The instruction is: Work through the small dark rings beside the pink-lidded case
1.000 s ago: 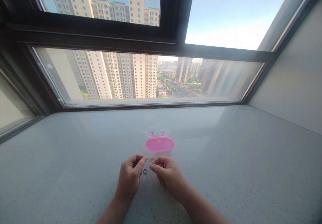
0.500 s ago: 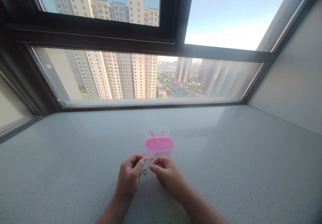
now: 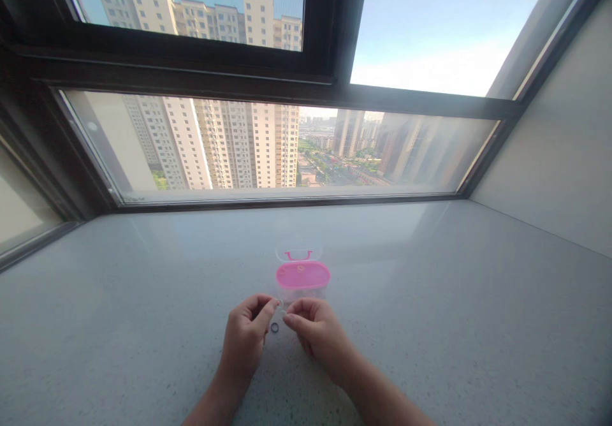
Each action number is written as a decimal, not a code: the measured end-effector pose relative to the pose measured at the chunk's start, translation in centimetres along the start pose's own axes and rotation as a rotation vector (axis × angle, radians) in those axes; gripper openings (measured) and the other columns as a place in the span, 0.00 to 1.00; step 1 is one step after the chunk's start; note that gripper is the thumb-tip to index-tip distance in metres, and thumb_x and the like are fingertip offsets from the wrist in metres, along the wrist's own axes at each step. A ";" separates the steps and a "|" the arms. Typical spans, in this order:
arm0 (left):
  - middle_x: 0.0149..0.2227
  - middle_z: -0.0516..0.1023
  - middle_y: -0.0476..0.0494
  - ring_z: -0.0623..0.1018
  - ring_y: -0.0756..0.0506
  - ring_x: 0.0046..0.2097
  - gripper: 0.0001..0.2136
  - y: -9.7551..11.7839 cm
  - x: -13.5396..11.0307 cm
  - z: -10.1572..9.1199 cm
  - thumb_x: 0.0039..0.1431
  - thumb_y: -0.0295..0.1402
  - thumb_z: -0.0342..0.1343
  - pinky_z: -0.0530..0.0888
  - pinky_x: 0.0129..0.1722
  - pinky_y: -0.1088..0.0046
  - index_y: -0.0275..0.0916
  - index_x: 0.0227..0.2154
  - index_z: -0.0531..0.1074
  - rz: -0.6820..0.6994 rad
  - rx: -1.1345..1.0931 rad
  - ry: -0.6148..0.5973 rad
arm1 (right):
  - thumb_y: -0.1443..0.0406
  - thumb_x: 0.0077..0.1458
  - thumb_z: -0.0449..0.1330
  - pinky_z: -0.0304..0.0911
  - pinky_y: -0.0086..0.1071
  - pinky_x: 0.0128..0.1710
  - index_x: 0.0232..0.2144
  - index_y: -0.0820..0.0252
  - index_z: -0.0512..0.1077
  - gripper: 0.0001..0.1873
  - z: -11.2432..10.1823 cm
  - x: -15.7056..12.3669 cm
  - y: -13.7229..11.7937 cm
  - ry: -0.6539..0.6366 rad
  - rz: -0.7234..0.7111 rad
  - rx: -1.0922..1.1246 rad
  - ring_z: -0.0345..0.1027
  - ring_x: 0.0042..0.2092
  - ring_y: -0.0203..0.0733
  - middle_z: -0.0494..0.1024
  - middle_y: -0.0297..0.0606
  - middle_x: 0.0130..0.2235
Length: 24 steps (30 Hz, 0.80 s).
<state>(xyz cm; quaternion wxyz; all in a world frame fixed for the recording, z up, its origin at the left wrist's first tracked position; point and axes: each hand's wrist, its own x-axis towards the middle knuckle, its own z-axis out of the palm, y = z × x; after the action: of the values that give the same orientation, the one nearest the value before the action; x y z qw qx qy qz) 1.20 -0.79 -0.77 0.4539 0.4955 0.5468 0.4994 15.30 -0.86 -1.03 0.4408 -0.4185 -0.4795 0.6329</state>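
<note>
My left hand [image 3: 246,337] and my right hand [image 3: 318,330] rest close together on a pale stone sill [image 3: 430,324]. Both are curled into a pinch, their fingertips meeting on a small clear ring [image 3: 282,308]. A small dark ring [image 3: 274,328] lies on the sill just below the fingertips, between the two hands. Right behind the hands stands a small clear plastic box with a pink tray [image 3: 303,275], its clear lid [image 3: 299,252] tipped open toward the window.
A wide window with a dark frame [image 3: 306,97] runs along the far edge of the sill. A plain wall [image 3: 559,158] closes the right side, and a side pane [image 3: 23,203] stands at the left.
</note>
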 end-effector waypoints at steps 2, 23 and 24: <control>0.14 0.56 0.57 0.56 0.55 0.17 0.13 -0.1 0.0 0.0 0.49 0.42 0.56 0.54 0.16 0.81 0.35 0.23 0.70 0.003 0.003 -0.001 | 0.60 0.45 0.62 0.38 0.23 0.12 0.23 0.63 0.66 0.12 0.0 0.0 -0.1 0.000 0.001 0.003 0.44 0.13 0.26 0.57 0.21 0.12; 0.14 0.57 0.57 0.56 0.55 0.17 0.12 0.0 0.0 0.0 0.49 0.41 0.57 0.54 0.15 0.82 0.35 0.23 0.71 0.004 -0.021 -0.006 | 0.59 0.44 0.62 0.37 0.24 0.13 0.24 0.62 0.66 0.13 -0.1 0.1 0.2 -0.012 -0.004 0.032 0.44 0.13 0.26 0.56 0.21 0.12; 0.14 0.57 0.57 0.56 0.55 0.17 0.12 0.0 0.0 0.0 0.48 0.41 0.57 0.54 0.15 0.82 0.35 0.23 0.71 0.003 -0.023 -0.005 | 0.59 0.44 0.62 0.37 0.24 0.13 0.24 0.62 0.66 0.13 -0.1 0.1 0.2 -0.011 -0.001 0.032 0.44 0.13 0.26 0.56 0.21 0.12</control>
<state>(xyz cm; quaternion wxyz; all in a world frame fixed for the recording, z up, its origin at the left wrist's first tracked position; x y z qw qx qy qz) 1.21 -0.80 -0.77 0.4601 0.4925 0.5391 0.5051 15.35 -0.74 -1.26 0.4451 -0.4076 -0.4719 0.6427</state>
